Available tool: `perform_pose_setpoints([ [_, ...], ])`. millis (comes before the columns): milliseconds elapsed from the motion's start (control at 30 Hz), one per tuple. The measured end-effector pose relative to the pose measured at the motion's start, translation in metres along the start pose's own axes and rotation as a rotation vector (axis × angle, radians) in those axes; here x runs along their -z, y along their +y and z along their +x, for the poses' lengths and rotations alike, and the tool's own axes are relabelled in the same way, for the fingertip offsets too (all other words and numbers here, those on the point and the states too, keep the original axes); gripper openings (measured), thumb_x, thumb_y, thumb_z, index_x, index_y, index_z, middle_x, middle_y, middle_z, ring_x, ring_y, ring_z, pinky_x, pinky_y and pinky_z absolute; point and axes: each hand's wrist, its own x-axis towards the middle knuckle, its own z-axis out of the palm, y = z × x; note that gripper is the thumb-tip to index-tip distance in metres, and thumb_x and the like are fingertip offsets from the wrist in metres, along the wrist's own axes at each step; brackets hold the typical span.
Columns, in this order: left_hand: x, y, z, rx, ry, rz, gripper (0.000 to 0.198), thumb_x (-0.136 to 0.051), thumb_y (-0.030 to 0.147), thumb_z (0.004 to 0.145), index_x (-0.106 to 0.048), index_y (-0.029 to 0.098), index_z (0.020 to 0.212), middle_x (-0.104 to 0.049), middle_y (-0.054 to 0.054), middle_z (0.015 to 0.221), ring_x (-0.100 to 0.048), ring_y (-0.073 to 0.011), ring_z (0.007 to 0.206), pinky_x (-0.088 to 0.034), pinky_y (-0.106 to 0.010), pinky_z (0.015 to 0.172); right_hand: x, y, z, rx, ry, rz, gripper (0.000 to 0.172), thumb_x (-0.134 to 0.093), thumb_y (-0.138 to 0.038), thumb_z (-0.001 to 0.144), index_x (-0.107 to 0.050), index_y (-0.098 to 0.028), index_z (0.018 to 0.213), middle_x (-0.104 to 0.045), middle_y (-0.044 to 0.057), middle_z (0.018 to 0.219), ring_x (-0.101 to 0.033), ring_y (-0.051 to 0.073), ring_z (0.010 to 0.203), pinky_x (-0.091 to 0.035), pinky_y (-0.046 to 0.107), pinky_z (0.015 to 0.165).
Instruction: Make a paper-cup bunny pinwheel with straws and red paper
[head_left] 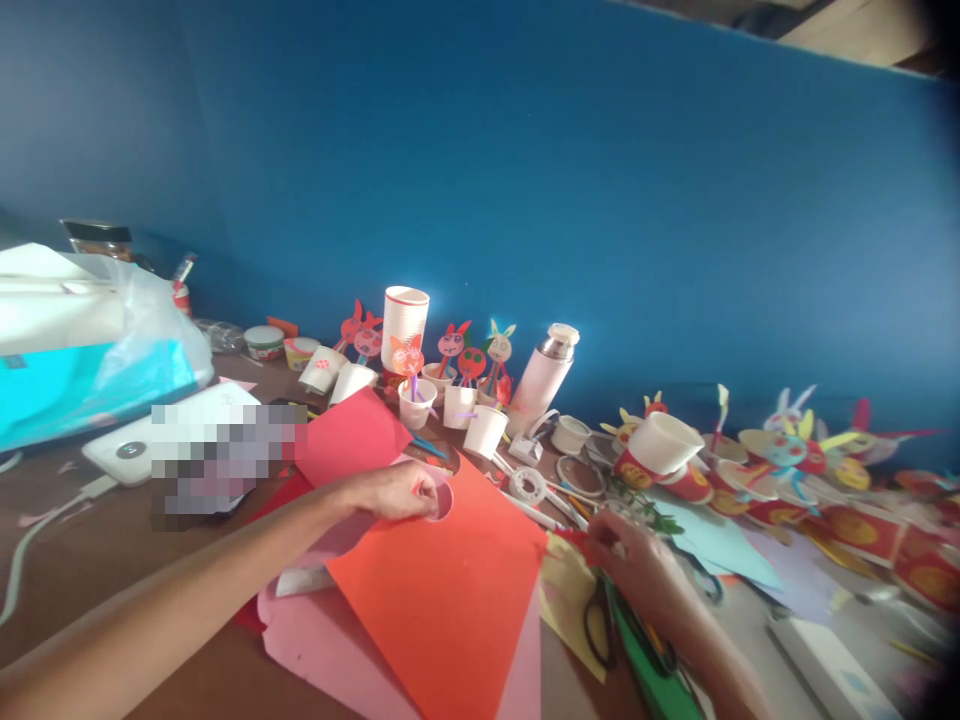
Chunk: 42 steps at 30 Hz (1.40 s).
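My left hand (401, 492) is closed, its fingertips curled together over the upper edge of an orange paper sheet (457, 600). A round pink patch (445, 502) shows beside the fingers. Whatever they pinch is too small to name. My right hand (630, 550), slightly blurred, has curled fingers beside a small red piece (574, 541); what it grips is hidden. Just below that hand lie dark-handled scissors (598, 625) and a yellow paper scrap (566, 600). Under the orange sheet are pink paper (315, 640) and a red sheet (352, 435).
Paper cups with rabbit-like paper faces (452, 342) stand along the blue wall. A pink thermos (541, 380) leans among them. A tape roll (527, 485) lies in the middle. At left are a white power bank (172, 430) and a blue tissue pack (97, 390).
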Motion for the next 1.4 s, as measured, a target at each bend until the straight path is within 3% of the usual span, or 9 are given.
perform_pose_setpoints([
  [200, -0.005, 0.013, -0.012, -0.005, 0.059, 0.220, 0.032, -0.049, 0.033, 0.072, -0.038, 0.018, 0.046, -0.033, 0.003, 0.044, -0.030, -0.0094, 0.042, -0.017, -0.025, 0.044, -0.005, -0.034, -0.003, 0.081, 0.025, 0.396, 0.018, -0.041, -0.037, 0.086, -0.045, -0.021, 0.078, -0.054, -0.003, 0.062, -0.052, 0.014, 0.059, -0.038, 0.024, 0.055],
  [433, 0.020, 0.023, -0.022, 0.007, 0.192, 0.318, 0.028, -0.044, 0.029, 0.074, -0.036, 0.018, 0.050, -0.042, 0.002, 0.047, -0.036, -0.0094, 0.043, -0.020, -0.024, 0.046, -0.041, -0.096, -0.027, 0.471, -0.244, 0.247, 0.005, -0.045, -0.021, 0.087, -0.049, -0.023, 0.087, -0.065, 0.003, 0.099, -0.056, 0.019, 0.095, -0.039, 0.028, 0.080],
  [700, 0.017, 0.030, -0.025, -0.068, -0.101, 0.194, 0.017, -0.048, 0.025, 0.072, -0.053, 0.017, 0.059, -0.056, 0.000, 0.056, -0.057, -0.0136, 0.054, -0.038, -0.020, 0.049, -0.057, -0.102, -0.032, 0.538, -0.231, 0.038, 0.009, -0.048, -0.019, 0.086, -0.054, -0.024, 0.089, -0.064, 0.000, 0.087, -0.055, 0.019, 0.085, -0.036, 0.026, 0.071],
  [833, 0.009, 0.038, -0.022, -0.241, 0.051, 0.166, 0.019, -0.045, 0.024, 0.076, -0.053, 0.016, 0.061, -0.057, 0.000, 0.063, -0.054, -0.0121, 0.061, -0.038, -0.019, 0.055, -0.061, -0.101, -0.022, 0.423, -0.174, 0.236, 0.007, -0.048, -0.018, 0.084, -0.054, -0.021, 0.082, -0.063, -0.001, 0.081, -0.055, 0.015, 0.078, -0.036, 0.024, 0.068],
  [967, 0.004, 0.059, -0.032, -0.243, 0.219, 0.139, 0.025, -0.040, 0.027, 0.083, -0.058, 0.016, 0.070, -0.059, -0.001, 0.068, -0.053, -0.0121, 0.062, -0.037, -0.020, 0.055, -0.071, -0.088, -0.006, 0.141, -0.104, 0.576, 0.018, -0.049, -0.028, 0.082, -0.047, -0.019, 0.067, -0.048, -0.005, 0.058, -0.045, 0.010, 0.055, -0.032, 0.021, 0.052],
  [1067, -0.024, 0.071, -0.041, -0.395, 0.306, 0.419, 0.030, -0.039, 0.021, 0.083, -0.056, 0.018, 0.059, -0.060, -0.002, 0.062, -0.053, -0.0132, 0.059, -0.033, -0.024, 0.054, -0.075, -0.080, 0.001, -0.005, -0.101, 0.770, 0.022, -0.054, -0.035, 0.076, -0.046, -0.018, 0.063, -0.044, -0.006, 0.052, -0.040, 0.009, 0.049, -0.029, 0.021, 0.047],
  [1233, -0.098, 0.064, -0.038, -0.682, 0.250, 0.728, 0.015, -0.059, 0.030, 0.076, -0.058, 0.020, 0.066, -0.064, -0.005, 0.061, -0.055, -0.0187, 0.056, -0.035, -0.031, 0.052, -0.074, -0.078, -0.002, -0.067, -0.109, 0.844, 0.021, -0.056, -0.033, 0.073, -0.049, -0.018, 0.060, -0.047, -0.006, 0.050, -0.041, 0.009, 0.047, -0.031, 0.021, 0.048],
  [1300, -0.109, 0.059, -0.032, -0.681, 0.290, 0.712, 0.013, -0.056, 0.028, 0.078, -0.057, 0.020, 0.068, -0.064, -0.005, 0.066, -0.056, -0.0187, 0.061, -0.037, -0.032, 0.056, -0.075, -0.076, -0.004, -0.082, -0.093, 0.879, 0.021, -0.058, -0.033, 0.072, -0.049, -0.018, 0.060, -0.048, -0.006, 0.051, -0.042, 0.009, 0.048, -0.031, 0.020, 0.048],
  [1400, -0.099, 0.055, -0.022, -0.704, 0.385, 0.539, 0.019, -0.045, 0.022, 0.085, -0.057, 0.019, 0.071, -0.064, -0.005, 0.073, -0.054, -0.0163, 0.066, -0.039, -0.029, 0.063, -0.079, -0.071, -0.006, -0.139, -0.060, 1.012, 0.028, -0.061, -0.041, 0.072, -0.047, -0.018, 0.064, -0.047, -0.007, 0.050, -0.040, 0.007, 0.043, -0.029, 0.019, 0.044],
])
